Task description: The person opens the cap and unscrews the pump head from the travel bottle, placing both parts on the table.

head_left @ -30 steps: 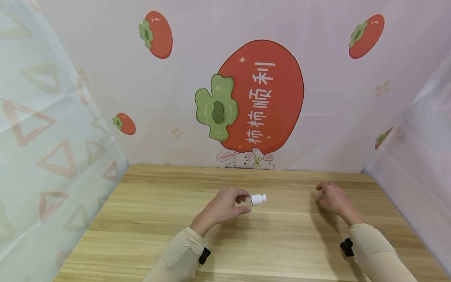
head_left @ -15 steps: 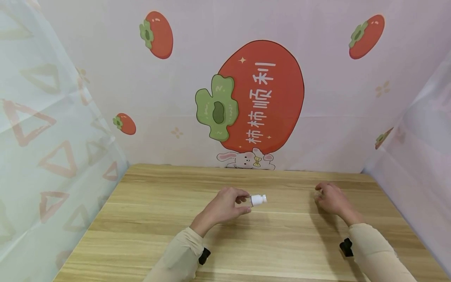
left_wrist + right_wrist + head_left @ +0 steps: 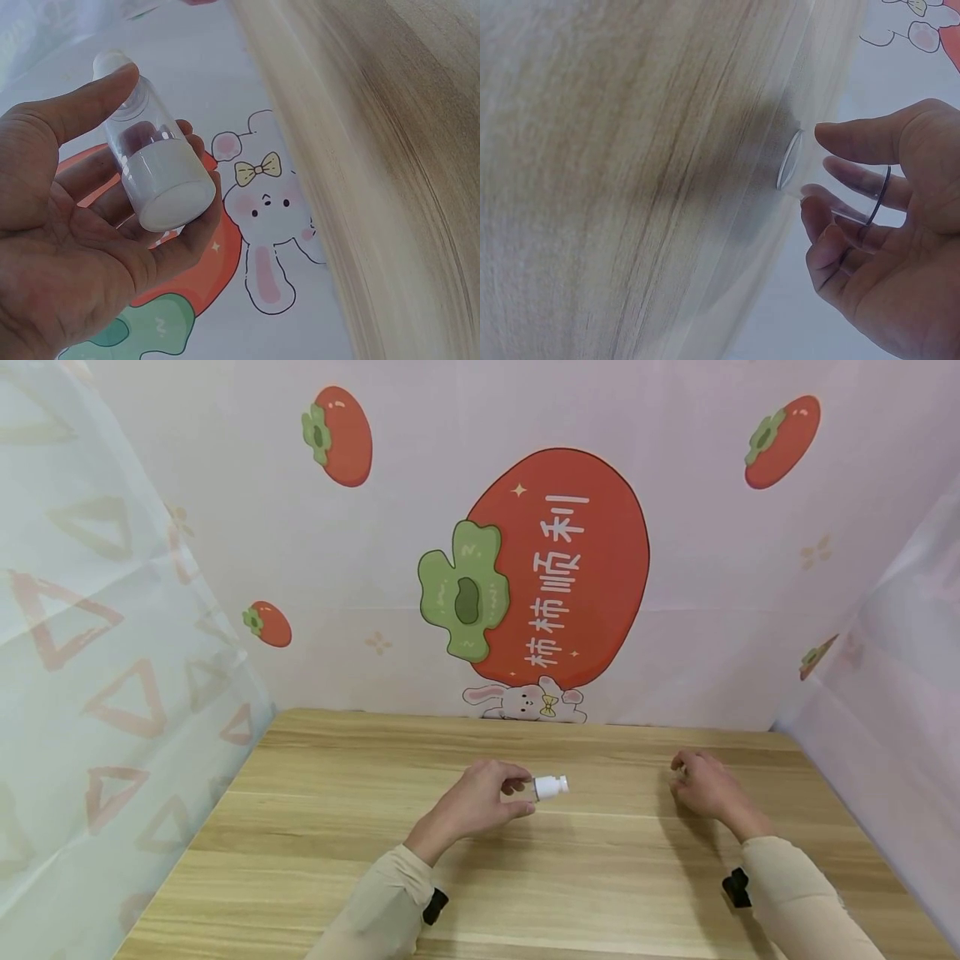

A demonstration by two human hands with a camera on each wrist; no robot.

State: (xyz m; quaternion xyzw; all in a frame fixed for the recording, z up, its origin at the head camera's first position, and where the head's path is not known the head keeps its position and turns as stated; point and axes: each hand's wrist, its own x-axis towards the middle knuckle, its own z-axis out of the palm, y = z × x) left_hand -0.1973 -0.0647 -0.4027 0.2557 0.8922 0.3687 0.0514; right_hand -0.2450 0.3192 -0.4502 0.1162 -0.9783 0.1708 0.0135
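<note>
My left hand holds a small pump bottle above the wooden table, its white end pointing right. In the left wrist view the bottle is clear with a white lower section. The thumb lies near its white top and the fingers curl behind and under it. Farther right, my right hand pinches a clear plastic cap, which hardly shows from the head. Seen from the right wrist, the see-through cap sits between thumb and fingertips, its near edge close to the table surface; whether it touches is unclear.
The wooden table spans the front. A white backdrop printed with red persimmons and a rabbit stands along its far edge. Patterned sheets hang at the left and right sides. Each wrist carries a black camera mount.
Both hands stay where they were, still holding the bottle and the cap. The head view has shifted very slightly.
</note>
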